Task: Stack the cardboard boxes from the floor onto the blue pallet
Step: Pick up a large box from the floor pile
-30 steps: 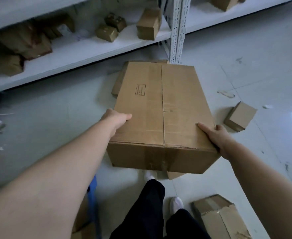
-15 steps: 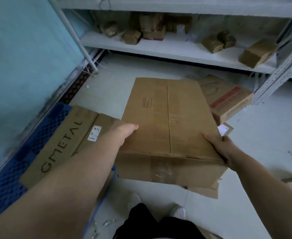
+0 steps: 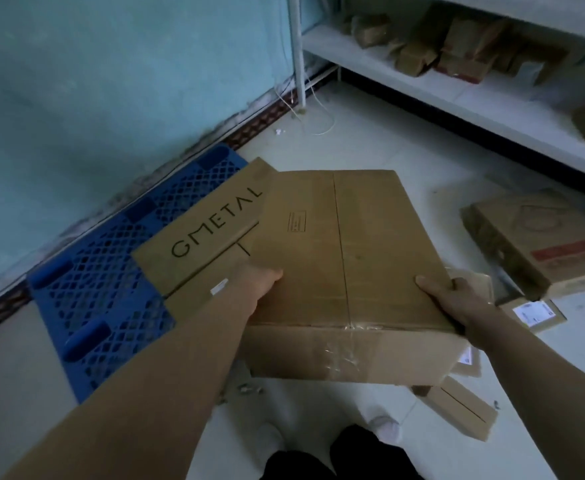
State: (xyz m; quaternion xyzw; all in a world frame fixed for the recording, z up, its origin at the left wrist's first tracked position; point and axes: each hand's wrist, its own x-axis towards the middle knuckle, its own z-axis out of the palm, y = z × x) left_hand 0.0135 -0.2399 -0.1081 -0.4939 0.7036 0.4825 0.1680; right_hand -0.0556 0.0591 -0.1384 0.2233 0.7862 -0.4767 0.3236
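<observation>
I hold a large plain cardboard box in the air in front of me, taped along its top seam. My left hand grips its left side and my right hand grips its right near corner. The blue pallet lies on the floor by the teal wall at the left. A flat box printed GMETAL rests on the pallet, and the held box overlaps its right edge in view.
A box with a red stripe and several smaller flat boxes lie on the floor at right. White shelving with small brown parcels runs along the back. A white post stands by the wall. My feet are below.
I have turned left with the box in both hands. The pallet and the GMETAL box have come into fuller view, and the held box is now beside them.
</observation>
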